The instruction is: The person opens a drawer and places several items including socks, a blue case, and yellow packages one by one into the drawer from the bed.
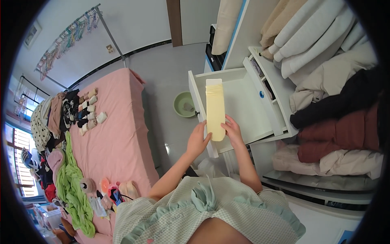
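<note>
Both my hands hold a long, flat, pale yellow sock (215,112) over the open drawer. It looks stretched over a white board (214,82), whose end sticks out past the wrinkled cuff at the far side. My left hand (198,139) grips its near left edge, thumb on the rounded toe end. My right hand (232,130) holds the right edge, thumb on top and fingers beside it. Under the sock, the white drawer (244,90) is pulled out of the wardrobe, its bare bottom showing.
A pink-covered bed (118,122) at left bears rows of rolled socks (90,116), piled clothes and a green cloth (74,183). A green basin (184,104) stands on the floor. Folded and hanging clothes (341,140) fill the wardrobe at right. Hangers (71,34) line a rack.
</note>
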